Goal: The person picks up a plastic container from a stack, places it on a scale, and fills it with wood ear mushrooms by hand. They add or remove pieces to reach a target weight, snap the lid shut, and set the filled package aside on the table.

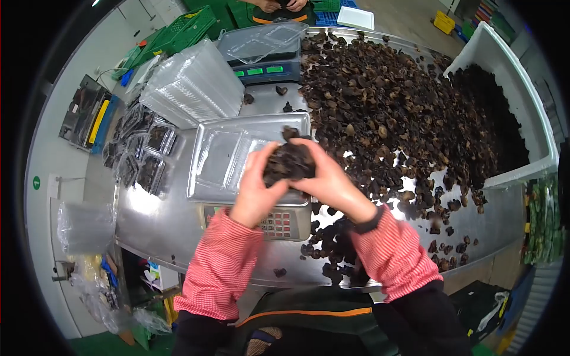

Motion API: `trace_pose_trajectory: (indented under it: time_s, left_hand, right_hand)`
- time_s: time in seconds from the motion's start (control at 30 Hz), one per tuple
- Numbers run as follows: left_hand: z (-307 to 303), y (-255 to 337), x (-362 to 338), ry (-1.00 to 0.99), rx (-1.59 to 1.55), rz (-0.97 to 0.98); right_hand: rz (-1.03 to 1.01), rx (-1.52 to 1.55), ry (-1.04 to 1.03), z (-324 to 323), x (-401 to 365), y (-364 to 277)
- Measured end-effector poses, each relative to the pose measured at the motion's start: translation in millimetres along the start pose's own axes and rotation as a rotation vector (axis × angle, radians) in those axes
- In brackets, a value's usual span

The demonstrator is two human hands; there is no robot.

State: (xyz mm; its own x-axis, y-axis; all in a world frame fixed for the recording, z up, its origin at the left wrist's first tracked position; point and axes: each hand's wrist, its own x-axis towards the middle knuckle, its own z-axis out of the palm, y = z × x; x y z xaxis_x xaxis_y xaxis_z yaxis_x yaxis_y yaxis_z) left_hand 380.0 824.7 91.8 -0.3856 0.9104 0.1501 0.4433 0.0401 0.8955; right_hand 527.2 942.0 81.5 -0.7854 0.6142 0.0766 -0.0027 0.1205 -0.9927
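My left hand [257,183] and my right hand [332,178] are cupped around a clump of dark wood ear mushrooms [290,163], fingers curled in from both sides. One piece pokes out at the top of the clump. Below it, an open clear plastic clamshell box [217,153] lies on the metal pan [199,191] of a weighing scale. The scale's keypad [278,224] shows beneath my wrists; my hands hide part of the box. To the right, a broad heap of loose wood ear mushrooms [380,101] spreads over the steel table [157,222].
A tall stack of clear boxes [193,83] stands back left, near a second scale [276,71] with green displays. Filled boxes [148,151] are piled at left. A white foam bin [528,113] tips out mushrooms at right. Across the table show another person's hands [282,5].
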Motion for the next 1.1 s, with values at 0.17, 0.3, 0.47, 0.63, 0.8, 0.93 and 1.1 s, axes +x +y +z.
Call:
trace_pose_trajectory:
  time_s: [0.17, 0.3, 0.47, 0.63, 0.8, 0.93, 1.1]
  left_hand:
    - [-51.7, -41.2, -1.6, 0.051, 0.212, -0.048]
    - [-54.0, -25.2, -6.5, 0.078, 0.393, 0.022]
    - [-33.3, -44.6, -5.0, 0.091, 0.603, 0.149]
    - [-13.9, -47.8, -2.6, 0.012, 0.632, 0.071]
    - [-0.2, -34.9, -7.0, -0.036, 0.551, 0.091]
    - [-16.2, -11.1, -10.2, 0.115, 0.579, 0.134]
    - [-48.7, -0.7, -25.2, 0.354, 0.356, -0.068]
  right_hand:
    - [-0.021, -0.348, -0.013, 58.5, 34.0, -1.2]
    - [-0.060, -0.495, 0.028, 61.7, 16.1, -27.3]
    - [0.009, -0.699, 0.228, -3.9, -20.4, -6.2]
    - [0.374, -1.315, 0.191, -79.1, -72.3, 69.8]
    - [0.361, -1.366, 0.110, -74.4, -102.9, 139.3]
    - [0.294, -1.035, 0.276, -96.5, -101.8, 131.8]
    - [0.075, -0.477, 0.171, -84.5, -53.0, 74.9]
